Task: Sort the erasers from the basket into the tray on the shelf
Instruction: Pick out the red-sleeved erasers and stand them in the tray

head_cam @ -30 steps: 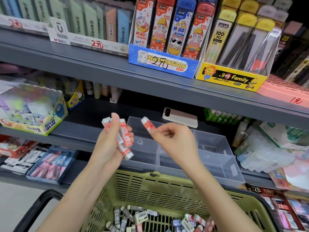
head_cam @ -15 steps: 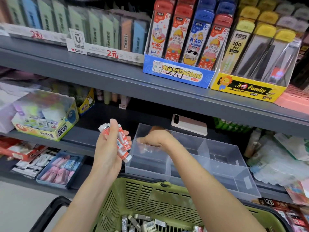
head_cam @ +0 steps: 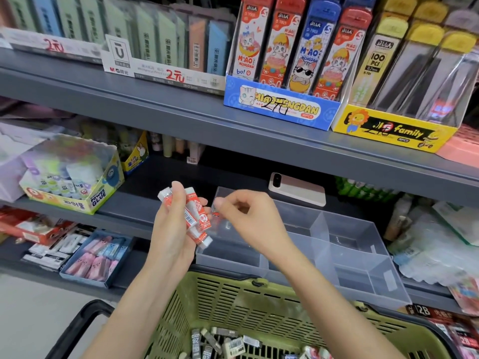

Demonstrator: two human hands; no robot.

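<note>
Head view: the left hand (head_cam: 169,229) is gripping a bunch of red-and-white erasers (head_cam: 195,216), thumb across the front, fingers curling behind, the erasers standing roughly upright just left of the clear tray (head_cam: 388,291). The right hand (head_cam: 250,216) is hovering over the tray's back left corner with its fingers curled and thumb and forefinger drawn together near the held bunch; nothing is showing between them. The tray is sitting on the lower shelf (head_cam: 124,211), divided into several compartments. A small red shape (head_cam: 217,214) is showing through the wall of the back left compartment, too blurred to identify. A phone (head_cam: 298,189) is lying flat on the shelf just behind the tray. Below the tray, the green basket (head_cam: 259,301) is holding a loose heap of erasers (head_cam: 223,340), mostly grey and white sleeves, some red at the right. At the left of the same shelf, a glue box (head_cam: 72,182) is holding small glue sticks. On the upper shelf, a blue display box (head_cam: 280,108) and a yellow display box (head_cam: 388,130) are holding upright packs.
</note>
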